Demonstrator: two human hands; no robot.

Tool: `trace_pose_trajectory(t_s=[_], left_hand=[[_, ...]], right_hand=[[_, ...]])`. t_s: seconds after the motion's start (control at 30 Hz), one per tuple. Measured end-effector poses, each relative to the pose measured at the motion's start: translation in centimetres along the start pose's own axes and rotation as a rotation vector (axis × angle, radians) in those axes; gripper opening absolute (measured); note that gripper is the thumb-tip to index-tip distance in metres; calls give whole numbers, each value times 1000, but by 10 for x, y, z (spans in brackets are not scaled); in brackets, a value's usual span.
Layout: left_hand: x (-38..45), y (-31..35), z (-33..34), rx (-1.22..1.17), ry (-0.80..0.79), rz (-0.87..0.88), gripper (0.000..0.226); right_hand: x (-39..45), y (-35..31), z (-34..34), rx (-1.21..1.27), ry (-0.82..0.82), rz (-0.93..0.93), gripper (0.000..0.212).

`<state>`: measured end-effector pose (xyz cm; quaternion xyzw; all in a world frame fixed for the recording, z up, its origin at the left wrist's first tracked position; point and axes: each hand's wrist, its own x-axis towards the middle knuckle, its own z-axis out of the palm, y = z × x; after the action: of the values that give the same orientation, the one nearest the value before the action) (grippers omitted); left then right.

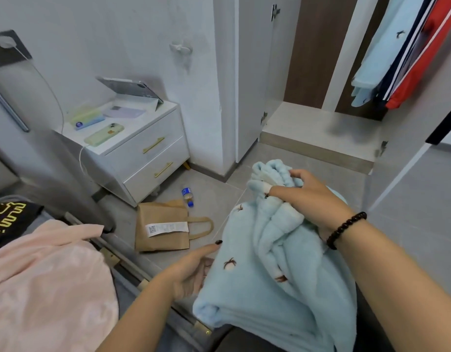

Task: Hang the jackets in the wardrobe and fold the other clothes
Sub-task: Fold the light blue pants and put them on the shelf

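Paper bag (163, 226) & bottle (187, 197) on floor, nightstand (153, 148) behind

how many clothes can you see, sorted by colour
light blue: 2, one held, one hanging
pink: 1, on the bed
black: 1, on the bed
navy: 1, hanging
red: 1, hanging
total: 6
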<state>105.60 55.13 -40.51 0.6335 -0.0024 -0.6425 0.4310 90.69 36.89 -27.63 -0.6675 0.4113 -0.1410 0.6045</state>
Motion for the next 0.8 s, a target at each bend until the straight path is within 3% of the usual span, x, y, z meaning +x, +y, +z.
trace_pose_trajectory(t_s=[0.1, 0.2, 0.33, 0.4, 0.47, 0.57, 0.63, 0.7, 0.8], left_hand=[[0, 2, 7, -180, -51, 82, 57], [-5, 3, 14, -277, -72, 139, 27], [-7, 0, 14, -214, 196, 217, 24], [-9, 1, 10, -248, 202, 293, 21], [-12, 5, 0, -345, 167, 385, 36], [-28, 14, -7, -443, -167, 319, 73], [-32, 24, -8, -384, -263, 307, 78], [-37, 36, 0, -340, -244, 316, 74], [-39, 42, 10, -243, -77, 432, 38]], right_hand=[[-5, -19, 9, -138, 58, -109, 56], [-11, -25, 30, -349, 25, -151, 78], [-22, -9, 63, -509, -249, -129, 90], [-29, 0, 69, -419, -293, -153, 88], [-39, 7, 70, -307, -323, -201, 78], [-55, 20, 69, -148, -362, -257, 63], [-63, 25, 69, -22, -345, -300, 60], [-66, 27, 69, 157, -313, -308, 55], [-69, 31, 72, 307, -163, -317, 45]])
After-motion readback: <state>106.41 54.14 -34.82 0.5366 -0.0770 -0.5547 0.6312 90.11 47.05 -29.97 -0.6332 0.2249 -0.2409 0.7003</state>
